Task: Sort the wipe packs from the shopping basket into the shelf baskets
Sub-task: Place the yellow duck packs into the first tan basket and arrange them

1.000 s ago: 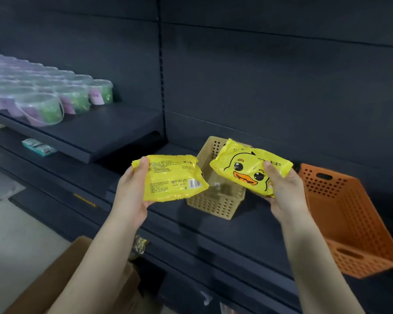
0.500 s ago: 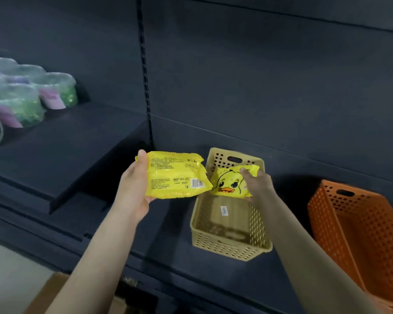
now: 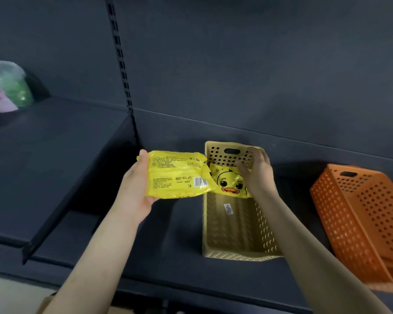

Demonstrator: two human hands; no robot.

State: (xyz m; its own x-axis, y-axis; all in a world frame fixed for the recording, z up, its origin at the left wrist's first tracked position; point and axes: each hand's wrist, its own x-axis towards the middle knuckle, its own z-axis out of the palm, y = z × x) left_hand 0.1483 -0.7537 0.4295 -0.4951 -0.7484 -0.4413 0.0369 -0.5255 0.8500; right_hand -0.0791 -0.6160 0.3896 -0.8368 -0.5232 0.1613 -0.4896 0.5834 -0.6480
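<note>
At the far left I saw blurred clear tubs (image 3: 6, 87) with green and purple contents, sitting at the back of the upper dark shelf (image 3: 55, 159), whose matte top lay open up to its front edge. Beside it a slotted upright (image 3: 123, 71) ran down the back panel. My left hand (image 3: 134, 191) held a yellow wipe pack (image 3: 177, 175) print-side up, thumb over its left end and fingers curled underneath, in free air over the lower shelf (image 3: 173, 245) and just left of the tan basket (image 3: 216, 223). That pack was soft, crinkled film with a barcode. The tan basket was rigid perforated plastic, rectangular, with a handle slot in its far wall and a small label on its floor, most of which lay bare. My right hand (image 3: 256, 175) was inside its far end, fingers bent down onto the duck-face wipe pack (image 3: 229, 184), which leaned against the far wall; I could not tell whether they gripped or only pressed it. Well to the right an orange basket (image 3: 361, 223), also perforated, sat tilted, with bare shelf between the two. Compared with half a second earlier, the duck pack was lower in the basket and the camera closer.
</note>
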